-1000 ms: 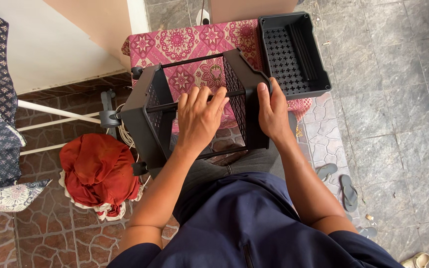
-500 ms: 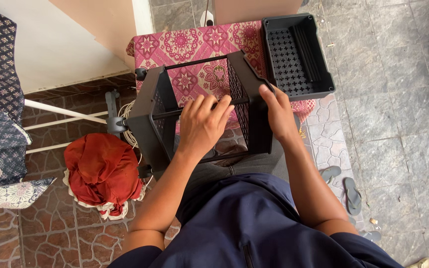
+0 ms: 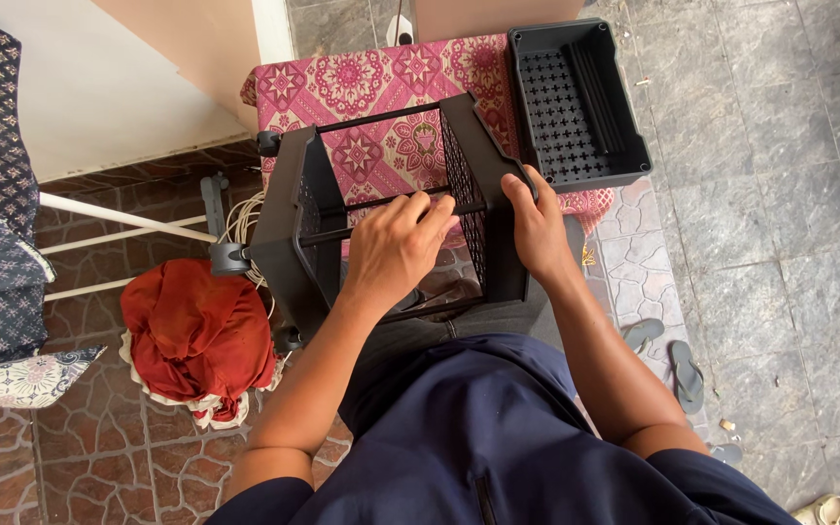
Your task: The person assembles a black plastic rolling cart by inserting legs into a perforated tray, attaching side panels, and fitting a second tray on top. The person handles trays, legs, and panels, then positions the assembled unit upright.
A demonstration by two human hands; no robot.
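A single head-worn camera looks steeply down from close above onto the person's lap, both forearms and the tiled floor (image 3: 789, 243) around

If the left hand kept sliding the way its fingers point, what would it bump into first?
The left hand points up and right across a rod of the black rack. Going on, it would probably meet the rack's perforated side panel first, though depth is hard to judge.

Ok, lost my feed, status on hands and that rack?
Left hand gripping a rack rod. Right hand clamped on the rack's right panel. Rack tipped on its side over the lap, wheels left. Spare tray lying apart on the cloth.
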